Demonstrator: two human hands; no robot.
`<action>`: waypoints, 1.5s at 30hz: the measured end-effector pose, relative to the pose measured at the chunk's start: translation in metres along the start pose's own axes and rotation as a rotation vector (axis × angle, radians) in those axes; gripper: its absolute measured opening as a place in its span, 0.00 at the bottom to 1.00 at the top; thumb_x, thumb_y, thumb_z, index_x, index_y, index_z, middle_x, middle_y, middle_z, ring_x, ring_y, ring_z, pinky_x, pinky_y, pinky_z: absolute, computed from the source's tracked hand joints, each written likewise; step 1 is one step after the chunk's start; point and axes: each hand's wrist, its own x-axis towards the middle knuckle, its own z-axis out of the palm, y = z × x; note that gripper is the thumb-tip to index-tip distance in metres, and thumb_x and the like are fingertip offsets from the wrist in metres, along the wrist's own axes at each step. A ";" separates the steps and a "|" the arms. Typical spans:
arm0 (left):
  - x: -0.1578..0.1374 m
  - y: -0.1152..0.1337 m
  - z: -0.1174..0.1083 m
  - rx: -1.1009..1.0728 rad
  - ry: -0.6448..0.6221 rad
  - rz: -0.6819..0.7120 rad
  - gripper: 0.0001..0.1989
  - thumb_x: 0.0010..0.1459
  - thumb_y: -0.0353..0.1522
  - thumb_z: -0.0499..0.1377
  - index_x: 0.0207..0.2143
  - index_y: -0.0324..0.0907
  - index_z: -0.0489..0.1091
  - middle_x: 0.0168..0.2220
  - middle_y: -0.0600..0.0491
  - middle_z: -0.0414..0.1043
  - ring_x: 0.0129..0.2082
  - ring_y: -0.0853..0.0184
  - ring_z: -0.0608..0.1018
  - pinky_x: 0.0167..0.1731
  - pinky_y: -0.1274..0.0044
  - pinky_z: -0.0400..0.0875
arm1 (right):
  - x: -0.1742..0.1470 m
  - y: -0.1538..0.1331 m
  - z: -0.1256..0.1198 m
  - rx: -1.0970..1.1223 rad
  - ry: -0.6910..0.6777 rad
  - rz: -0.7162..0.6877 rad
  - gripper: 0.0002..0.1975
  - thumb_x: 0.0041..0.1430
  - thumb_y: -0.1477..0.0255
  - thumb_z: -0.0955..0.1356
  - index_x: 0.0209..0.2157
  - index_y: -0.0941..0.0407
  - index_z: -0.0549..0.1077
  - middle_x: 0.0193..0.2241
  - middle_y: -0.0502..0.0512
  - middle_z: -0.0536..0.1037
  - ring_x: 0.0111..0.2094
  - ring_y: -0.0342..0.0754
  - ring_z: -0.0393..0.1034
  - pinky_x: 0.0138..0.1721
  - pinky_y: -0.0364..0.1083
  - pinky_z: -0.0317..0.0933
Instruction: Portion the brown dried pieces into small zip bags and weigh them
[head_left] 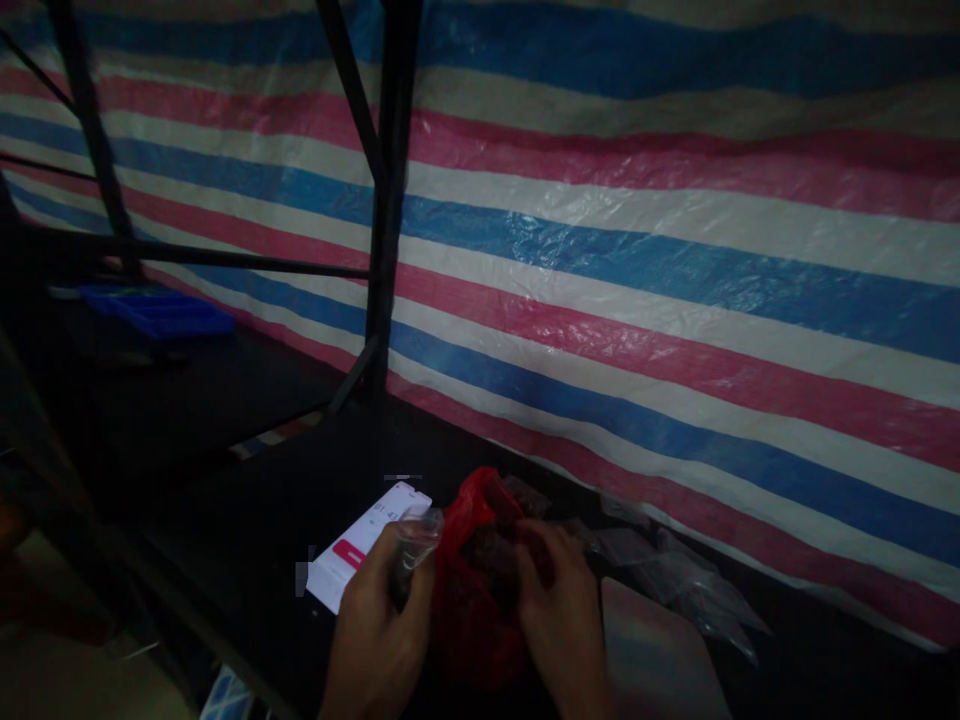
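Observation:
My left hand (384, 610) is closed on a small clear plastic bag (420, 540), whose top sticks out between thumb and fingers. Right of it stands a red plastic bag (476, 640) with its mouth open; dark contents show inside, too dim to name. My right hand (562, 600) curls its fingers at the far right of that mouth, with red film between thumb and fingers. Whether it also grips something from inside is hidden. Just behind my left hand lies a phone (367, 535) with its screen lit.
Several clear plastic bags (675, 580) lie right of the red bag. A pale, flat, rounded panel (656, 650) is beside my right wrist. A black metal post (386, 220) rises behind the dark shelf (300, 500). Striped sheeting (637, 260) hangs behind; a blue tray (165, 312) sits far left.

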 end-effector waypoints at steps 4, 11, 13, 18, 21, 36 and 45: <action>-0.006 0.003 0.010 0.261 -0.100 -0.150 0.14 0.63 0.45 0.54 0.44 0.47 0.66 0.40 0.47 0.77 0.39 0.50 0.82 0.40 0.61 0.74 | 0.007 0.004 0.012 -0.148 -0.140 0.022 0.14 0.51 0.78 0.74 0.37 0.47 0.85 0.42 0.57 0.86 0.49 0.68 0.75 0.55 0.64 0.61; -0.008 -0.016 0.024 0.221 -0.082 -0.068 0.12 0.55 0.32 0.55 0.44 0.45 0.67 0.46 0.40 0.76 0.49 0.48 0.80 0.49 0.59 0.74 | 0.010 0.012 0.003 -0.086 -0.248 0.028 0.25 0.41 0.87 0.67 0.35 0.47 0.83 0.41 0.54 0.86 0.46 0.63 0.78 0.50 0.59 0.64; -0.008 -0.022 0.024 0.196 -0.063 -0.095 0.15 0.54 0.31 0.56 0.45 0.44 0.67 0.46 0.40 0.77 0.49 0.47 0.80 0.51 0.57 0.73 | 0.008 0.016 -0.001 -0.065 -0.263 0.039 0.26 0.40 0.87 0.65 0.35 0.48 0.83 0.41 0.54 0.86 0.46 0.62 0.79 0.49 0.57 0.66; -0.012 -0.018 0.028 0.109 -0.058 -0.216 0.14 0.54 0.39 0.59 0.43 0.46 0.68 0.42 0.42 0.79 0.44 0.46 0.81 0.44 0.57 0.76 | 0.004 0.005 0.001 -0.013 -0.384 0.039 0.24 0.43 0.87 0.63 0.36 0.51 0.82 0.40 0.55 0.85 0.44 0.56 0.79 0.47 0.51 0.68; -0.012 -0.006 0.033 -0.045 0.007 -0.285 0.19 0.51 0.44 0.60 0.43 0.46 0.67 0.39 0.46 0.79 0.38 0.50 0.82 0.40 0.60 0.77 | 0.004 -0.006 0.002 0.006 -0.489 0.075 0.24 0.44 0.86 0.63 0.37 0.53 0.81 0.42 0.55 0.84 0.46 0.52 0.79 0.49 0.48 0.68; 0.001 0.007 0.028 -0.425 -0.145 -0.364 0.29 0.39 0.40 0.68 0.46 0.43 0.72 0.39 0.52 0.82 0.41 0.55 0.83 0.45 0.65 0.80 | -0.004 0.013 0.002 0.189 -0.339 0.258 0.20 0.55 0.78 0.66 0.47 0.53 0.83 0.48 0.59 0.85 0.51 0.57 0.80 0.56 0.53 0.69; 0.005 -0.020 0.017 -0.073 -0.146 0.047 0.11 0.52 0.38 0.63 0.38 0.46 0.75 0.43 0.47 0.76 0.44 0.53 0.79 0.49 0.60 0.76 | 0.006 0.004 -0.011 0.365 -0.256 0.305 0.17 0.57 0.66 0.72 0.47 0.54 0.82 0.48 0.61 0.86 0.51 0.59 0.81 0.56 0.55 0.71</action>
